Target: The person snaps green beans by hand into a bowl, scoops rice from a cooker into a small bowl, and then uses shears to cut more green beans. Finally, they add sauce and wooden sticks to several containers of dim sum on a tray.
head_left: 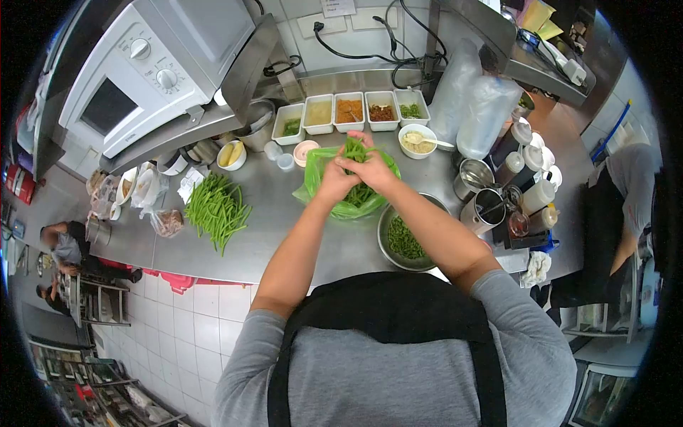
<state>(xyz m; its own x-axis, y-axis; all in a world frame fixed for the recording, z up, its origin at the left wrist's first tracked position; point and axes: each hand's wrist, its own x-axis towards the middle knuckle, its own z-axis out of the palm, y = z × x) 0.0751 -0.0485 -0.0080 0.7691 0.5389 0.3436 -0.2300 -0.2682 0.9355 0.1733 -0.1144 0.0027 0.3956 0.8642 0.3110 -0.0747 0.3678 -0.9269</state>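
Over an open green plastic bag (pixel 311 191), both of my hands are close together around a bunch of green beans (pixel 353 149). My left hand (pixel 337 178) is closed on the bunch from the left. Thumb towards the other thumb, my right hand (pixel 376 169) is closed on it from the right, some fingers hidden behind the beans. More green beans lie inside the bag below. Under my right forearm stands a metal bowl (pixel 384 250) holding cut green pieces (pixel 404 240). A loose pile of whole green beans (pixel 215 208) rests on the steel counter (pixel 274 238) to the left.
Several white containers of ingredients (pixel 348 112) line the back, beside a bowl of pale paste with a spoon (pixel 417 142). Squeeze bottles (pixel 538 196) and metal canisters (pixel 484 211) crowd the right. A microwave (pixel 142 78) sits on a shelf upper left. Another person (pixel 619 206) stands at right.
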